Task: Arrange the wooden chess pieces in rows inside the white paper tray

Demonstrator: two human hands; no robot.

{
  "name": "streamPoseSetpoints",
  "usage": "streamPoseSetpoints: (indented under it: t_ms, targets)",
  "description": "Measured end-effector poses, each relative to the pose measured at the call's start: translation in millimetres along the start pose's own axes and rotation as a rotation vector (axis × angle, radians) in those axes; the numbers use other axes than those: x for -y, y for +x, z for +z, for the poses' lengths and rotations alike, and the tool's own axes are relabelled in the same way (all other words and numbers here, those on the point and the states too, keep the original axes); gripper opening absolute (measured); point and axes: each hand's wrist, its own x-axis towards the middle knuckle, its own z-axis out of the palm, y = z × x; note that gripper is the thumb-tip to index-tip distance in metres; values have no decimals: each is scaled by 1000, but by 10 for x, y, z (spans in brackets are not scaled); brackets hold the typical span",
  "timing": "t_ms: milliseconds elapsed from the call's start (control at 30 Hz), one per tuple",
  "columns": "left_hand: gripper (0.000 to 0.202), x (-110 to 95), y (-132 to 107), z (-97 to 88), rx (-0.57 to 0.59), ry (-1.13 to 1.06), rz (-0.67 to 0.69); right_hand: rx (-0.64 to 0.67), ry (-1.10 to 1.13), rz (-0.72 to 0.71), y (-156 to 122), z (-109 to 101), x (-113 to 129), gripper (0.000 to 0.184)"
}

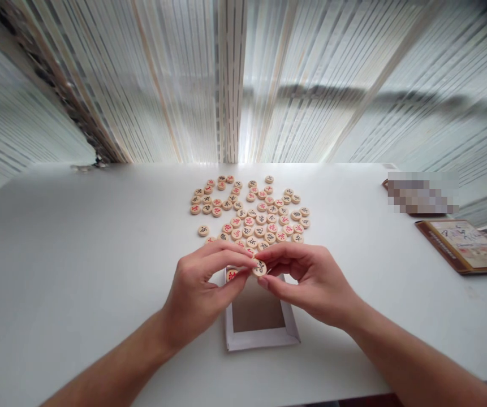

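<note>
Both hands meet over a shallow white box tray [264, 341] on the white table [77, 254]. My left hand [201, 291] and my right hand [306, 280] pinch the same round wooden game piece with a black character [259, 268] between their fingertips. A piece with a red character [232, 276] lies in the tray's far left corner, partly hidden by my left fingers. Just beyond the hands, many similar wooden discs [251, 212] with red or black characters lie spread out on the table.
A box lid with a printed picture [466, 246] lies at the right edge of the table, with a blurred-out object [422, 193] behind it. Striped curtains [235, 85] hang behind the table's far edge.
</note>
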Motion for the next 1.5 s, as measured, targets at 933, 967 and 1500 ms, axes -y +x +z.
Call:
streamPoseSetpoints:
  t_ms: [933,967,1500]
  targets:
    - [18,319,104,-71,-4,-88,-490,144,-936,-496,80,204,-277,11]
    - [18,326,102,-67,-4,-87,-488,146,-937,-497,81,203,-286,12]
    - [19,353,100,-80,2,-32,-477,137,-920,-497,71,202,-313,19]
